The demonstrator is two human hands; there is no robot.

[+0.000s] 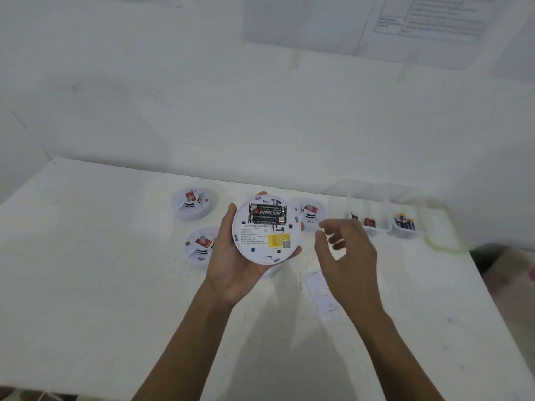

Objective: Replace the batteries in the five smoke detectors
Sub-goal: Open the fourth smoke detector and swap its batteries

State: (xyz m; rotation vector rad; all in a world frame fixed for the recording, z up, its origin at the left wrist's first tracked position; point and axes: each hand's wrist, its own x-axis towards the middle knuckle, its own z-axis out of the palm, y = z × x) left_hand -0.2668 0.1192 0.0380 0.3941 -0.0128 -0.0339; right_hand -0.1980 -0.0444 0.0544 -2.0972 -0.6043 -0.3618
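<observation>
My left hand [231, 256] holds a round white smoke detector [265, 244] above the table, its back turned up. Black batteries [267, 214] lie in its uncovered compartment, and a yellow sticker sits below them. My right hand [344, 250] hovers just right of the detector with loosely spread fingers, holding nothing. A white cover plate [321, 290] lies flat on the table under that hand. Three more detectors stand on the table: one at the far left [193, 205], one nearer [199, 247], and one [309, 214] behind the held unit.
Two clear plastic tubs sit at the back right of the white table [115, 270]: one [369, 224] with red-and-black batteries, the other [405, 224] with blue-and-gold batteries. The white wall rises behind them. The table's right edge drops off near the tubs.
</observation>
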